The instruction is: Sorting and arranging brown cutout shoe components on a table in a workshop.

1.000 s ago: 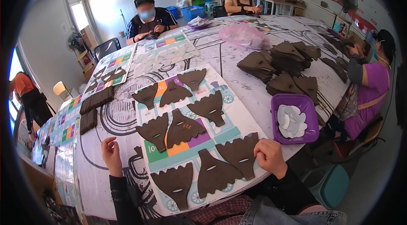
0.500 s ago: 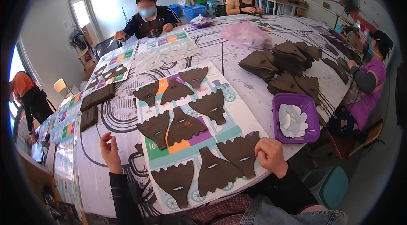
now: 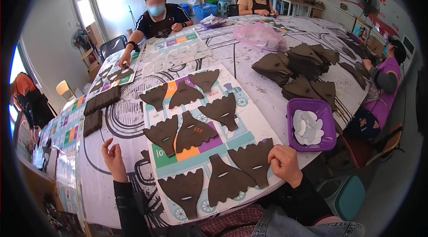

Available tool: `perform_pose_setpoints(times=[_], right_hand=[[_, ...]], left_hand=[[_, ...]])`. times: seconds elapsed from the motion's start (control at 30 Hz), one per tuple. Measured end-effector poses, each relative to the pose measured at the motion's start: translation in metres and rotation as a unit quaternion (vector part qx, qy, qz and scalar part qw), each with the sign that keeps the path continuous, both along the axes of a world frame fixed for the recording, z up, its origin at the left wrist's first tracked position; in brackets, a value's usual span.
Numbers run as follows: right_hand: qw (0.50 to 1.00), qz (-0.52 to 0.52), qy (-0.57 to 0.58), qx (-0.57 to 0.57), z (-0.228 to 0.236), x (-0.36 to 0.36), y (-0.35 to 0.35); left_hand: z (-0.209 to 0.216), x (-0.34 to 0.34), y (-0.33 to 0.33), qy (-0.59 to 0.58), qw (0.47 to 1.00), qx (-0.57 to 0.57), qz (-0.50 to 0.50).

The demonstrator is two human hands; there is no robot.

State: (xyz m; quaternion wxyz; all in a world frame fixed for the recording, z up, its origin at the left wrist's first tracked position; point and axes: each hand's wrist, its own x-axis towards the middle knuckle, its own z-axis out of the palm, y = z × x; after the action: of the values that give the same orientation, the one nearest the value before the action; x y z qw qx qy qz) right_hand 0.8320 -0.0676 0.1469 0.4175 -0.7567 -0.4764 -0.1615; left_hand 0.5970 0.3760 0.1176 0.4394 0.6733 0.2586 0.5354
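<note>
Several dark brown, fan-shaped flat pieces (image 3: 195,132) with scalloped edges and small slits lie in rows on a colourful printed mat (image 3: 232,138). Some slits show a pale or green strip. My left hand (image 3: 113,160) hovers left of the mat, fingers loosely bent and apart, nothing visible in it. At the mat's right edge, my right hand (image 3: 286,164) is closed beside a scalloped piece (image 3: 252,161); what its curled fingers hold, if anything, is hidden. Just beyond it stands a purple basket (image 3: 330,142) holding pale oval pieces (image 3: 307,127).
Stacked brown pieces (image 3: 307,60) lie at the right, near a pink plastic bag (image 3: 258,37). More brown stacks (image 3: 101,105) sit left of my mat. Across the table, a masked person (image 3: 156,14) works; others sit farther back and at the right. A teal stool (image 3: 350,197) stands below right.
The masked person across the table has lowered an arm onto brown pieces on their mat. My left hand has shifted slightly left; my right hand stays put. The person at the right has shifted.
</note>
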Motion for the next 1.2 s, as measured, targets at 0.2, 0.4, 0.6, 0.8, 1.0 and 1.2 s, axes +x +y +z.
perform_pose_setpoints(times=[0.2,0.4,0.6,0.8,1.0,1.2], right_hand=[[1.000,-0.003,0.000,0.003,-0.001,0.001,-0.001],[1.000,-0.003,0.006,0.003,-0.003,-0.001,0.004],[1.000,-0.003,0.004,0.000,-0.002,-0.002,0.002],[1.000,-0.019,0.002,-0.001,-0.002,-0.005,0.006],[1.000,-0.019,0.012,-0.003,-0.003,-0.006,0.006],[1.000,-0.024,0.015,-0.009,-0.003,-0.006,0.005]], left_hand=[[-0.008,-0.009,0.010,0.053,0.996,-0.073,-0.014],[-0.001,-0.010,0.003,0.085,0.994,0.063,0.035],[0.003,0.005,-0.005,0.081,0.994,0.069,0.023],[0.009,-0.001,-0.008,0.097,0.993,0.059,0.023],[0.012,0.004,-0.015,0.067,0.995,0.071,0.019],[0.028,0.002,-0.029,0.098,0.990,-0.081,-0.059]])
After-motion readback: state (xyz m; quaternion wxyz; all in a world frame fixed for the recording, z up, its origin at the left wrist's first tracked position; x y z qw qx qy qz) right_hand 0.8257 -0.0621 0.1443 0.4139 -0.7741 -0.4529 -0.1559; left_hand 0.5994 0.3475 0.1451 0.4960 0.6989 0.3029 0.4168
